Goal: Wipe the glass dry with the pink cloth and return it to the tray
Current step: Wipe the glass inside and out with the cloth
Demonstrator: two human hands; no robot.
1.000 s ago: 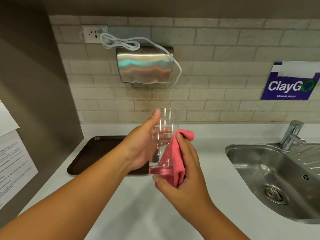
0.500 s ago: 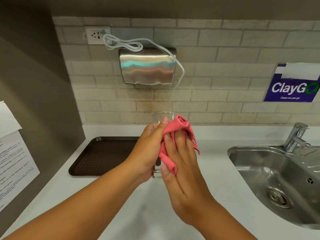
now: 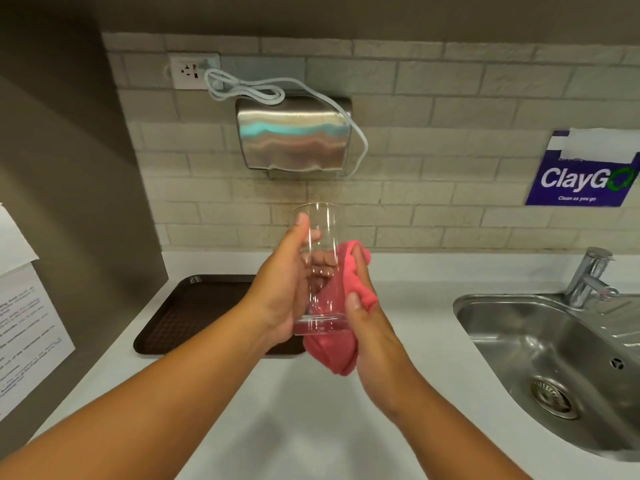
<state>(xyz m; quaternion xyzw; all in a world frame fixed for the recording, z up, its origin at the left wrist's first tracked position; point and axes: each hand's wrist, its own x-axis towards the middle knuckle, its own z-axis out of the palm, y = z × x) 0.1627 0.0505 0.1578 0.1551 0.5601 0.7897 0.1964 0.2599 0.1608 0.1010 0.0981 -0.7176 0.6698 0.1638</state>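
Note:
A tall clear glass (image 3: 323, 233) is held upright above the white counter, in front of me. My left hand (image 3: 280, 289) grips its left side, thumb near the rim and fingers wrapped behind. My right hand (image 3: 369, 327) presses the pink cloth (image 3: 346, 351) against the glass's right side and base; the cloth bunches up at the top and hangs below the bottom. The dark brown tray (image 3: 194, 313) lies on the counter behind and left of my hands, with nothing visible on it.
A steel sink (image 3: 554, 351) with a tap (image 3: 588, 277) is set into the counter on the right. A steel hand dryer (image 3: 294, 136) and its white cable hang on the tiled wall. Papers (image 3: 24, 306) are stuck on the left wall.
My right hand has slid the cloth down from the upper part of the glass to its lower side and base. The glass has risen slightly and its rim is uncovered.

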